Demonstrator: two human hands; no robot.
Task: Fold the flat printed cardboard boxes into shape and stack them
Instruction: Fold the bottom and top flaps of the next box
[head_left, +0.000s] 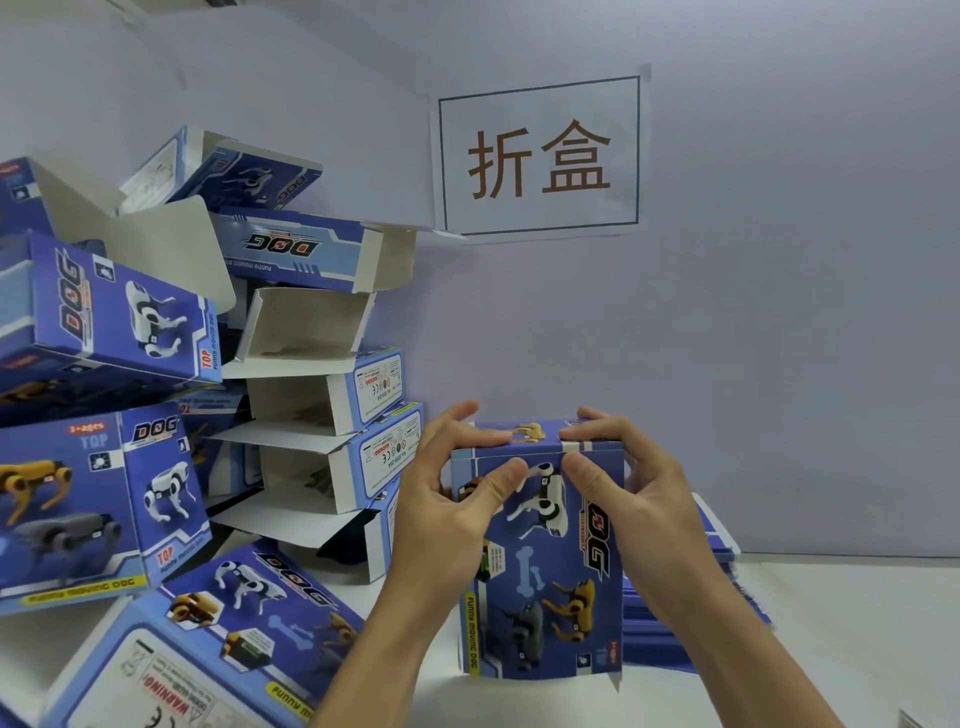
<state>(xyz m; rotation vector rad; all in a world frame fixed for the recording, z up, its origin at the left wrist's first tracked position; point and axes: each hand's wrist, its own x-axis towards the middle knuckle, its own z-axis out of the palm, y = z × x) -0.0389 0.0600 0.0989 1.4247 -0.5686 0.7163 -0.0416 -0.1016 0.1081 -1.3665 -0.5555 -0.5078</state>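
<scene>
A blue printed box (545, 582) with robot dogs on it stands upright on the white table (831, 649), folded into shape. My left hand (447, 499) grips its upper left corner, thumb on the front face and fingers over the top flap. My right hand (628, 488) grips the upper right corner the same way, thumb on the front and fingers on the top. Behind the box to the right lies a stack of flat blue boxes (675, 623).
A loose, leaning pile of folded boxes (156, 467) with open white flaps fills the left side, reaching up the wall. A paper sign (540, 156) hangs on the lilac wall. A small object peeks in at the bottom right corner (909, 719).
</scene>
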